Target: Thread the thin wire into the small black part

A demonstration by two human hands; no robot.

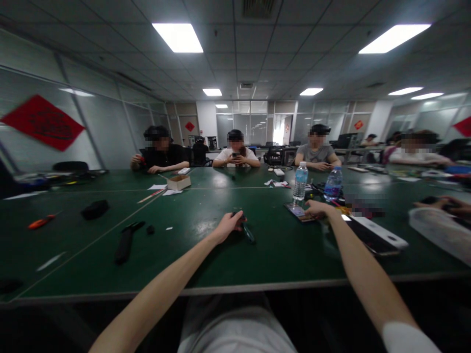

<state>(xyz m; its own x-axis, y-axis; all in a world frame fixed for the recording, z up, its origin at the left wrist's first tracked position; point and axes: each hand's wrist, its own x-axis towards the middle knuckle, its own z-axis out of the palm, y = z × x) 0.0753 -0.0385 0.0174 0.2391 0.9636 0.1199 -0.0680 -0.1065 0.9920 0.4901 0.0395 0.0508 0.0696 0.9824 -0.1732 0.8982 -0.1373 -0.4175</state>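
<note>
My left hand (230,227) rests low over the green table, its fingers closed around a small hand tool with a dark teal handle (249,234). The handle sticks out to the right of the fingers; the rest of the tool is mostly hidden. Farther right, my right hand (321,210) is closed over the right end of a smartphone (297,212) with a lit screen. The phone lies about flat, and part of it is covered by my fingers. Just behind it stand a clear water bottle (300,182) and a bluish bottle (333,184).
A long white-and-black device (379,235) lies beside my right forearm, near a translucent bin (437,233). At left are an orange-handled screwdriver (39,223), a black handheld object (125,243) and a black case (95,209). A small open box (179,183) stands farther back. Several people sit around.
</note>
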